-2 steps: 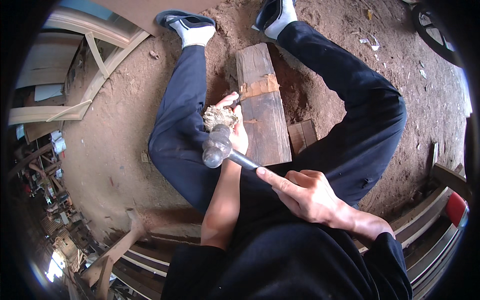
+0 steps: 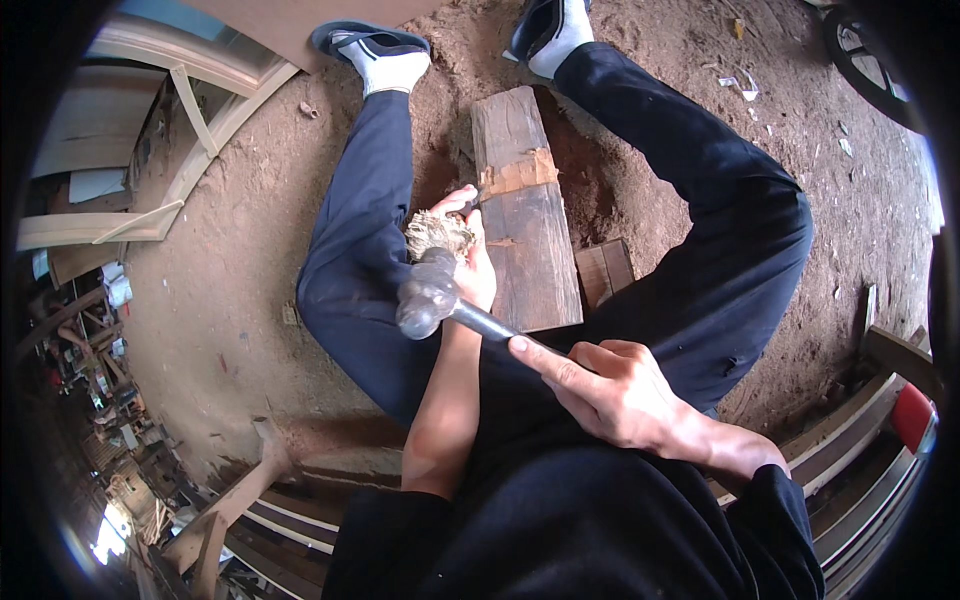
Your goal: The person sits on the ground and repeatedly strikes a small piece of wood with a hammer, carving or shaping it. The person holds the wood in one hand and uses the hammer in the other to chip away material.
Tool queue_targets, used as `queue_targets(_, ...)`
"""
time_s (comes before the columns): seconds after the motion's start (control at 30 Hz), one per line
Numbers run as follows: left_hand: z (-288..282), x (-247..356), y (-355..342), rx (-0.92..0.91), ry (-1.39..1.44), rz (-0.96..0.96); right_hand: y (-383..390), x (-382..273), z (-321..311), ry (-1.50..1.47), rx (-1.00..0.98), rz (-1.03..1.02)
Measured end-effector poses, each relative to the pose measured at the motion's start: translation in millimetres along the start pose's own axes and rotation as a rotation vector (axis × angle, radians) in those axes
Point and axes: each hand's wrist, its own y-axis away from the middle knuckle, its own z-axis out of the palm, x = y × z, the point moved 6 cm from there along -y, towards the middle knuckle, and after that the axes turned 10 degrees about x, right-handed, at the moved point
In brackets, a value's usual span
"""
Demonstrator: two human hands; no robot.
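My left hand [image 2: 473, 262] grips a pale, frayed fibrous bundle [image 2: 432, 232] beside the left edge of a weathered wooden plank [image 2: 525, 260], which has a lighter brown band across it. A small dark piece shows at its fingertips; I cannot make out what it is. My right hand [image 2: 610, 390] is closed on the metal handle of a hammer [image 2: 425, 300], index finger stretched along the handle. The hammer head hangs over my left wrist, just below the bundle, and hides part of that hand.
My trousered legs [image 2: 680, 140] spread around the plank on a dirt floor [image 2: 230, 330]. A short wood block [image 2: 600, 270] lies by the plank. Wooden frames [image 2: 190, 200] stand left, clutter [image 2: 110, 380] behind them. A black wheel [image 2: 865, 70] is top right, slatted wood [image 2: 850, 450] lower right.
The hammer in my right hand has shifted slightly to the left, and its head is tilted a little differently. My left hand and the bundle look unmoved.
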Motion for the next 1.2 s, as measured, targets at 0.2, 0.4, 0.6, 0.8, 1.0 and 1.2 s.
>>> queue_targets(0.2, 4.9, -4.0, -9.3, -0.001, 0.067, 0.001, -10.2, -26.6, -16.4, 0.122, 0.081, -0.222)
queue_targets(0.4, 4.6, -9.0, -9.9, -0.001, 0.021, 0.065, -16.5, -13.4, -14.9, 0.139, 0.018, -0.134)
queue_targets(0.6, 0.4, -8.4, -14.6, -0.037, 0.034, 0.03, -24.7, -37.0, -29.7, 0.099, 0.107, -0.265)
queue_targets(0.8, 2.6, -14.5, -7.3, 0.031, 0.156, -0.036, -29.4, -1.5, -8.8, 0.225, -0.111, -0.071)
queue_targets(1.0, 3.3, -9.6, -10.3, -0.013, 0.056, 0.035, -21.5, -23.4, -12.6, 0.253, -0.005, -0.257)
queue_targets(1.2, 5.2, -13.9, -8.6, -0.012, 0.094, 0.03, -21.0, -18.6, -11.1, 0.225, -0.115, -0.15)
